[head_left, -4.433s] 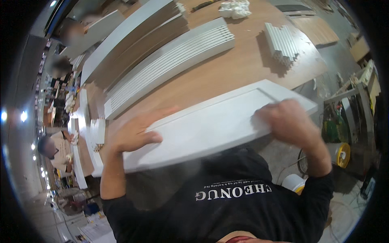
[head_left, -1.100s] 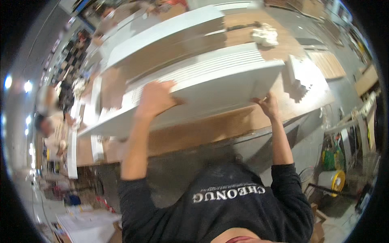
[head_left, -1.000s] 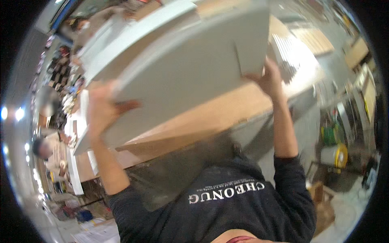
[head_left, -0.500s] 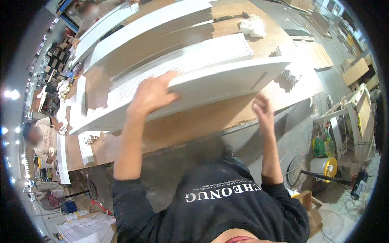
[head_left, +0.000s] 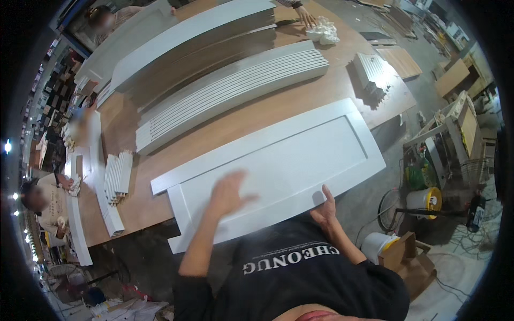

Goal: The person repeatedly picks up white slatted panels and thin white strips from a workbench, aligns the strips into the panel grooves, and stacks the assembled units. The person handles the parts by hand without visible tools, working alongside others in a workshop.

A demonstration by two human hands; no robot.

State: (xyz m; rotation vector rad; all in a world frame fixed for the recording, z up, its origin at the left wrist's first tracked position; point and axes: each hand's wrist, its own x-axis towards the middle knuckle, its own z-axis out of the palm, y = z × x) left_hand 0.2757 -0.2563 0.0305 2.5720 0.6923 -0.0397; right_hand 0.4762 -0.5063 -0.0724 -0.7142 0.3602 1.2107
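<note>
A white panel with a recessed middle (head_left: 284, 155) lies flat at the table's near edge and overhangs it toward my body. At its left end the two long rails stick out past the crosspiece. My right hand (head_left: 325, 207) grips the near rail, thumb on top and fingers hidden beneath. Over the left part of the panel is my left hand (head_left: 230, 195), fingers apart and slightly blurred, holding nothing. Whether it touches the surface I cannot tell.
Beyond the panel lie a stack of white strips (head_left: 235, 96) and a taller stack of boards (head_left: 198, 32). Short white pieces stand at left (head_left: 118, 174) and right (head_left: 369, 72). A co-worker's hand (head_left: 306, 17) is near a crumpled white cloth (head_left: 323, 31). Buckets (head_left: 423, 200) stand right.
The panel has gone from tilted on edge to lying flat, closer to me. My right hand has taken hold of its near rail. A co-worker's hand has appeared by the cloth.
</note>
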